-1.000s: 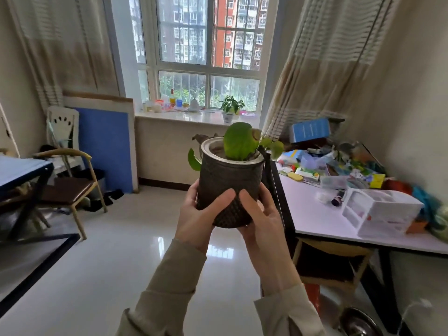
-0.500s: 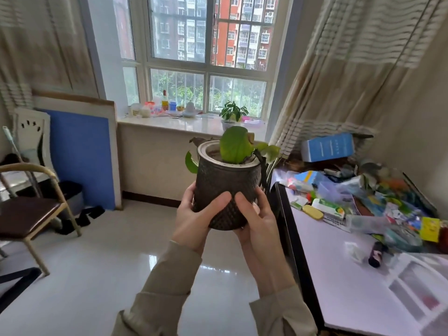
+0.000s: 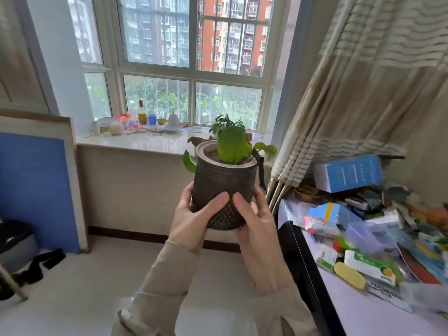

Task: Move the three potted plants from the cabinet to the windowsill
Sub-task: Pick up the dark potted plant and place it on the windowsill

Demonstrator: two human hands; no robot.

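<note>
A dark, knobbly potted plant [image 3: 224,183] with a broad green leaf is held upright in front of me, above the floor. My left hand [image 3: 194,219] wraps its left side and my right hand [image 3: 257,221] wraps its right side, thumbs on the near face. Behind it lies the pale windowsill [image 3: 145,143]. A second small potted plant [image 3: 226,122] with fine leaves stands on the sill, its pot hidden behind the held plant. The cabinet is out of view.
Bottles, cups and small items [image 3: 143,120] crowd the sill's left-middle part. A white table [image 3: 358,309] piled with boxes and packets stands at the right, its dark edge near my right arm. A curtain [image 3: 351,98] hangs at the right. A blue board [image 3: 36,190] leans at the left.
The view has closed in on the window and the sill now looms larger. The pot stays upright in both hands with the same grip. The chair at the left has dropped out of view.
</note>
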